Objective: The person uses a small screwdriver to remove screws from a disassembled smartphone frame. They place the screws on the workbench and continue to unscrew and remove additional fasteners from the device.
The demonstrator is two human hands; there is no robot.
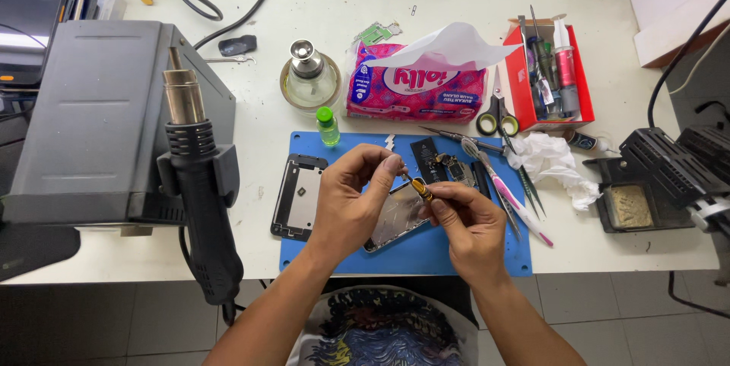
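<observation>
The small screwdriver [420, 189], pinched in the right hand [468, 221], is to be kept square over the opened phone frame [395, 218] directly beneath, while its tip is steadied by the closed left hand [351, 191].

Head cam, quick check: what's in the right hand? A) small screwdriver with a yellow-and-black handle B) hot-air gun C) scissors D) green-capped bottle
A: the right hand pinches a small screwdriver with a yellow-and-black handle, its tip towards the left hand, above the opened phone on the blue mat.
</observation>
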